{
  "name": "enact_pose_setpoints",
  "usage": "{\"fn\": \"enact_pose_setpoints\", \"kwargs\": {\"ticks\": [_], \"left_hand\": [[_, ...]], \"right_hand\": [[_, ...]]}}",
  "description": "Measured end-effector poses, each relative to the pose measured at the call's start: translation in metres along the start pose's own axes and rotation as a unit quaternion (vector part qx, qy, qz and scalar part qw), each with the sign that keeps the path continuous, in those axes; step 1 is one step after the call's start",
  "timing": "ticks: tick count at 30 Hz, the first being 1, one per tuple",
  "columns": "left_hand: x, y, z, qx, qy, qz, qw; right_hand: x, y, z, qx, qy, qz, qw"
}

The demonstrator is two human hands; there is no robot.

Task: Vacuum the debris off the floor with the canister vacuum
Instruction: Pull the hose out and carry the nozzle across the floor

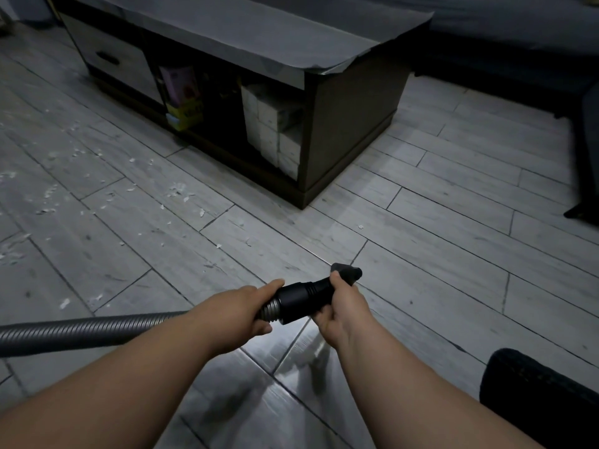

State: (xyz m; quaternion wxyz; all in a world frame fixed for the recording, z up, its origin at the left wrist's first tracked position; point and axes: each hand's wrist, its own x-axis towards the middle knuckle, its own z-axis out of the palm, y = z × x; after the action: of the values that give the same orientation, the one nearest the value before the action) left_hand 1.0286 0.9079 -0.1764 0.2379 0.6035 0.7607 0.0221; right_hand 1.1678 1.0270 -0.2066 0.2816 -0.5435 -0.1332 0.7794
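A grey ribbed vacuum hose (81,332) runs in from the left edge to a black handle piece (303,294) with a small black nozzle tip (348,272) held above the floor. My left hand (240,311) grips the hose where it joins the black cuff. My right hand (340,311) is wrapped around the front of the black handle, just behind the nozzle. White scraps of debris (176,189) lie scattered over the grey plank floor (437,254), mostly to the left and ahead. The canister itself is out of sight.
A low dark cabinet (350,124) with a drawer and open shelves of boxes stands ahead at centre. A dark sofa (518,37) fills the far right. A black fuzzy object (534,393) sits at the lower right edge.
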Motion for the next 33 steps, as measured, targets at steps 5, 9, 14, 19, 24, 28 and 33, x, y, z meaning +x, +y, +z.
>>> {"fn": "enact_pose_setpoints", "kwargs": {"ticks": [5, 9, 14, 19, 24, 28, 33], "left_hand": [[0.011, 0.004, -0.003, 0.01, 0.011, 0.013, 1.0], [0.02, 0.0, -0.008, 0.012, 0.007, 0.007, 1.0], [0.029, -0.011, -0.01, 0.007, 0.006, -0.002, 1.0], [0.048, -0.024, -0.014, 0.01, 0.0, -0.012, 1.0], [0.074, -0.038, -0.02, 0.003, 0.005, -0.034, 0.999], [0.098, -0.049, -0.025, 0.009, -0.008, -0.053, 0.999], [0.122, -0.059, -0.031, 0.02, -0.017, -0.059, 0.998]], "right_hand": [[0.003, -0.009, -0.001, 0.024, 0.026, 0.008, 0.999], [0.005, -0.016, 0.007, 0.03, 0.018, 0.015, 0.999], [0.013, -0.017, 0.02, 0.03, 0.022, 0.008, 0.999], [0.028, -0.014, 0.036, 0.032, 0.043, -0.016, 0.998], [0.052, -0.014, 0.053, 0.033, 0.07, -0.034, 0.996], [0.073, -0.015, 0.071, 0.035, 0.107, -0.046, 0.992], [0.092, -0.021, 0.082, 0.048, 0.118, -0.049, 0.991]]}}
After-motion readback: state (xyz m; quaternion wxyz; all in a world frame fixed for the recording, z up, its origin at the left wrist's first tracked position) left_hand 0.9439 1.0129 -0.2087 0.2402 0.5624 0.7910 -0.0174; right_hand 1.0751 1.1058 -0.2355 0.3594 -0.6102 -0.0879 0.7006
